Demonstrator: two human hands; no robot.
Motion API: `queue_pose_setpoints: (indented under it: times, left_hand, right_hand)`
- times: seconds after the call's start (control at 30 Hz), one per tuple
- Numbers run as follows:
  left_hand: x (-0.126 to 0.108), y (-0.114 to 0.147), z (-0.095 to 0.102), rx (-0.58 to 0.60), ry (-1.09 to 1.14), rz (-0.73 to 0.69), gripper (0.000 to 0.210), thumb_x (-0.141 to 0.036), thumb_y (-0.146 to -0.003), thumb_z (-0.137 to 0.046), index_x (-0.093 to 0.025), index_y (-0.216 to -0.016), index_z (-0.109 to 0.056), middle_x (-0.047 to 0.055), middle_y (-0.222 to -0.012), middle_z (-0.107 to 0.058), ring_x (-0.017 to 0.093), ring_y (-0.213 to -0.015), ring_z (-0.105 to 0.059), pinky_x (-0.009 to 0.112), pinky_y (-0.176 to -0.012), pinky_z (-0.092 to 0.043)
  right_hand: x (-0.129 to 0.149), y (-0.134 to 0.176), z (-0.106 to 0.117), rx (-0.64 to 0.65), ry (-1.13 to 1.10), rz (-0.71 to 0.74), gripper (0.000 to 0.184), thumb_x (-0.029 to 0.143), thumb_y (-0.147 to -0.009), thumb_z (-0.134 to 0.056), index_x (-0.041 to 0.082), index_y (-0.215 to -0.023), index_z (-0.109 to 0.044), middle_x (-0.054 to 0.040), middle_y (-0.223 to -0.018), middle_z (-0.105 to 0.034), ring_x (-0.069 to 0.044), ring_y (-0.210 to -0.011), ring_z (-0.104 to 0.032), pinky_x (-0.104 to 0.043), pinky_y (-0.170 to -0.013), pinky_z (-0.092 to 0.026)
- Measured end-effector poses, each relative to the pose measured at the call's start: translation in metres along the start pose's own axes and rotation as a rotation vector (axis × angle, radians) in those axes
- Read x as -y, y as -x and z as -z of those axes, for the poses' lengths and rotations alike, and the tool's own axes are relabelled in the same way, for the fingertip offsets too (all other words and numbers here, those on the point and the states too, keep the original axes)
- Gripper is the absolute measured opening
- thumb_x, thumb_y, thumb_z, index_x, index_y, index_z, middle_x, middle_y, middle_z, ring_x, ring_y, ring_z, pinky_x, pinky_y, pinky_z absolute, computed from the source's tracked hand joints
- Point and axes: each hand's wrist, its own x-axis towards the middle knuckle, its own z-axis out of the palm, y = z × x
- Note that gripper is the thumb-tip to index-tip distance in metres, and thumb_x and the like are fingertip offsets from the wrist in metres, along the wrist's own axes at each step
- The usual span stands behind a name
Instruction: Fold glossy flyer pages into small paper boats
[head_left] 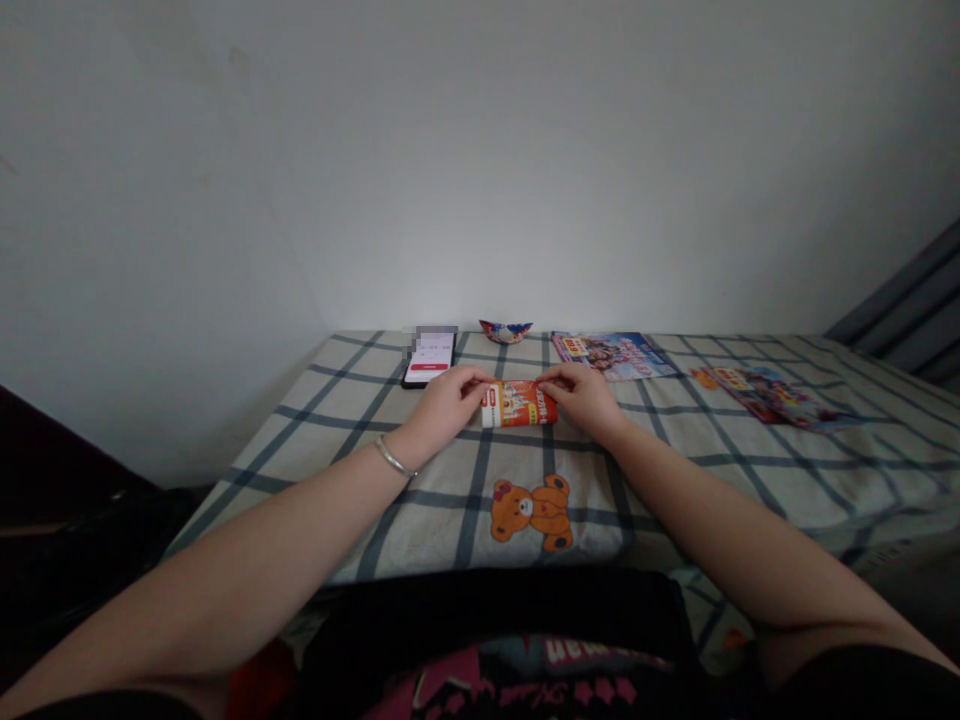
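Note:
Between my hands lies an orange and white printed flyer (517,404), apparently folded into a small rectangle on the checked cloth. My left hand (459,388) pinches its left edge near the top corner, thumb and fingers together. At the opposite side, my right hand (581,393) grips the upper right corner with closed fingers. Both wrists rest low over the cloth. Behind the flyer, by the wall, sits a small blue and red folded paper (506,331) with pointed ends, like a paper boat.
A phone (430,358) with a lit screen lies at the back left. To the right are two colourful printed flyers (613,356) (780,395). The checked cloth (360,400) carries a printed teddy bear (531,512) near the front edge. A white wall (480,160) rises behind.

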Motion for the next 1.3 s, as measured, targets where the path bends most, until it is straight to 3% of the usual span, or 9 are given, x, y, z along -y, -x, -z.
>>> queue_pose_setpoints:
  times: [0.13, 0.4, 0.67, 0.93, 1.03, 1.13, 1.2, 1.3]
  left_hand:
    - [0.003, -0.001, -0.002, -0.018, -0.026, -0.003, 0.016, -0.015, -0.086, -0.054, -0.018, -0.095, -0.066, 0.003, -0.092, -0.07, 0.016, -0.084, -0.065, 0.029, -0.079, -0.053]
    - [-0.001, -0.001, -0.001, 0.026, 0.024, 0.022, 0.015, -0.017, -0.085, -0.056, -0.019, -0.094, -0.068, 0.002, -0.091, -0.071, 0.017, -0.082, -0.065, 0.03, -0.079, -0.054]
    - [-0.009, 0.002, -0.003, 0.032, -0.058, -0.038, 0.014, -0.019, -0.087, -0.055, -0.019, -0.092, -0.068, 0.002, -0.094, -0.07, 0.017, -0.086, -0.065, 0.031, -0.083, -0.052]
    - [-0.014, 0.003, -0.002, 0.04, -0.118, -0.127, 0.014, -0.016, -0.089, -0.054, -0.019, -0.091, -0.067, 0.003, -0.092, -0.068, 0.018, -0.091, -0.063, 0.033, -0.087, -0.05]
    - [-0.013, 0.003, -0.004, 0.048, -0.095, -0.155, 0.011, -0.018, -0.089, -0.056, -0.019, -0.091, -0.066, 0.002, -0.09, -0.067, 0.018, -0.089, -0.063, 0.033, -0.085, -0.05]
    - [-0.008, 0.003, -0.008, 0.008, 0.079, -0.087, 0.013, -0.022, -0.088, -0.059, -0.02, -0.101, -0.06, 0.001, -0.089, -0.067, 0.016, -0.083, -0.065, 0.03, -0.078, -0.053]
    - [-0.005, 0.002, -0.009, -0.021, 0.196, -0.039, 0.017, -0.024, -0.088, -0.059, -0.02, -0.104, -0.055, 0.002, -0.092, -0.066, 0.016, -0.083, -0.066, 0.028, -0.074, -0.053]
    - [-0.006, 0.002, -0.008, -0.029, 0.189, -0.06, 0.013, -0.026, -0.089, -0.058, -0.019, -0.1, -0.055, 0.003, -0.095, -0.065, 0.016, -0.08, -0.064, 0.029, -0.071, -0.053]
  right_hand:
    - [0.003, 0.002, 0.0, -0.008, 0.016, 0.054, 0.014, 0.024, -0.083, -0.061, 0.022, -0.086, -0.074, -0.0045, -0.088, -0.073, -0.019, -0.082, -0.065, -0.034, -0.076, -0.052]
    - [0.009, 0.003, 0.0, 0.002, 0.101, 0.06, 0.013, 0.019, -0.083, -0.06, 0.021, -0.084, -0.073, -0.0038, -0.083, -0.072, -0.018, -0.077, -0.065, -0.031, -0.07, -0.052]
    - [0.016, 0.005, 0.001, 0.166, 0.1, 0.175, 0.016, 0.024, -0.087, -0.063, 0.024, -0.099, -0.074, -0.0039, -0.102, -0.075, -0.02, -0.096, -0.068, -0.035, -0.089, -0.052]
    - [0.017, 0.003, 0.005, 0.176, 0.12, 0.091, 0.011, 0.024, -0.084, -0.067, 0.025, -0.09, -0.076, -0.0011, -0.091, -0.076, -0.018, -0.084, -0.069, -0.03, -0.075, -0.052]
    - [0.019, 0.002, 0.006, 0.162, 0.152, 0.085, 0.01, 0.026, -0.084, -0.066, 0.024, -0.086, -0.076, -0.0011, -0.088, -0.076, -0.018, -0.083, -0.068, -0.029, -0.072, -0.05]
    - [0.02, 0.001, 0.006, 0.121, 0.135, 0.099, 0.012, 0.027, -0.085, -0.064, 0.022, -0.082, -0.075, -0.0024, -0.086, -0.075, -0.018, -0.081, -0.067, -0.029, -0.072, -0.049]
    - [0.019, 0.0, 0.006, 0.067, 0.089, 0.083, 0.012, 0.027, -0.084, -0.064, 0.021, -0.081, -0.074, -0.0032, -0.083, -0.075, -0.017, -0.077, -0.067, -0.028, -0.071, -0.049]
    - [0.014, -0.003, 0.008, -0.03, -0.048, 0.0, 0.014, 0.03, -0.082, -0.063, 0.019, -0.079, -0.072, -0.0038, -0.078, -0.073, -0.016, -0.07, -0.065, -0.028, -0.065, -0.049]
